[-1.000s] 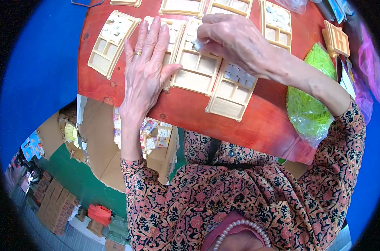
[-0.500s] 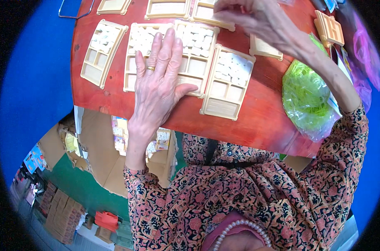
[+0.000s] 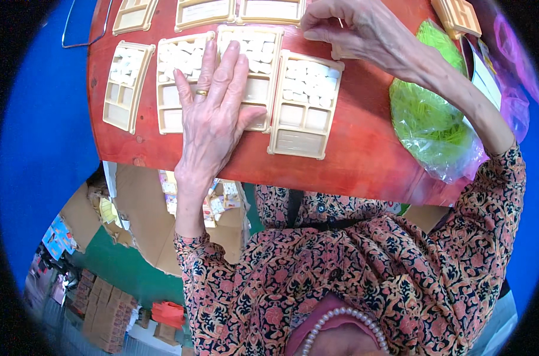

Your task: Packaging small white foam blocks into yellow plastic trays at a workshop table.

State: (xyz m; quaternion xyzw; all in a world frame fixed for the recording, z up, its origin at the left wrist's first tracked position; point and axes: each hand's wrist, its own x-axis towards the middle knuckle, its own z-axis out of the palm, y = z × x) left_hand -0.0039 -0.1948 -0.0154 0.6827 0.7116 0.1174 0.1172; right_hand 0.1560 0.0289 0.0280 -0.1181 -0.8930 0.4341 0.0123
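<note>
My left hand (image 3: 213, 121) lies flat with fingers spread over two beige compartment trays side by side, the left tray (image 3: 170, 118) and the right tray (image 3: 257, 89). Small white pieces (image 3: 260, 47), like pebbles or tablets, fill their far compartments. The nearer compartments that show hold no pieces. My right hand (image 3: 361, 32) hovers beyond and right of them, thumb and fingers drawn together. A thin pale bit shows at its fingers, too small to name. Another tray (image 3: 305, 118) with white pieces stands to the right, and a further one (image 3: 127, 89) to the left.
More beige trays (image 3: 205, 15) line the far side of the red table (image 3: 364, 148). A clear bag of bright green shreds (image 3: 429, 124) lies at the right, near a beige tray (image 3: 459, 18) and pink plastic (image 3: 512, 89). Below the table edge stands an open cardboard box (image 3: 145, 219).
The whole view has shifted, so the trays appear farther left. My right hand has moved off the far tray to its right side. My left hand stays on the two trays.
</note>
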